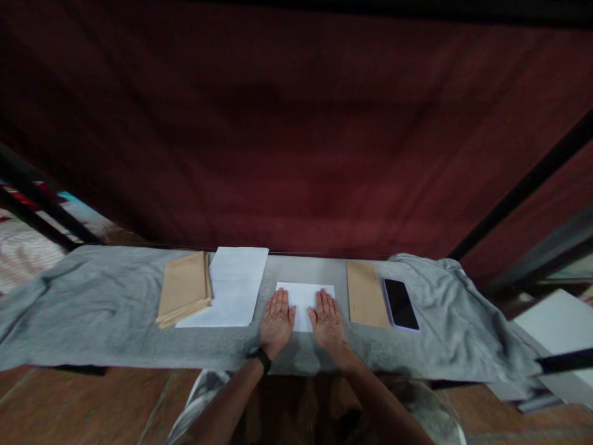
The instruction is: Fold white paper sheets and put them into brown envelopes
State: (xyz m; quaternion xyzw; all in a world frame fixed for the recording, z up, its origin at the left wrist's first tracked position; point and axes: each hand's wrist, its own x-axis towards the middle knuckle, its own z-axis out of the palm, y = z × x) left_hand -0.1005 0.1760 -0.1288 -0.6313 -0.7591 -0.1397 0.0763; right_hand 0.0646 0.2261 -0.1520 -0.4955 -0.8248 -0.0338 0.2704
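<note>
A folded sheet of white paper (302, 303) lies in front of me on the grey cloth. My left hand (278, 318) rests flat on its left side, fingers stretched away from me. On the right side my right hand (327, 318) presses flat too, its fingers extended. A strip of the white paper shows between both thumbs; the palms cover the rest. Right of my right hand lies a single brown paper envelope (368, 295). Left of my left hand are larger white sheets (236, 287), partly under a stack of brown envelopes (183, 287).
A phone (401, 304) with a dark screen lies right of the single envelope. The grey cloth (106, 309) covers a narrow bench and is rumpled at both ends. Behind it hangs a dark red curtain (296, 154), with black bars (523, 185) at the sides.
</note>
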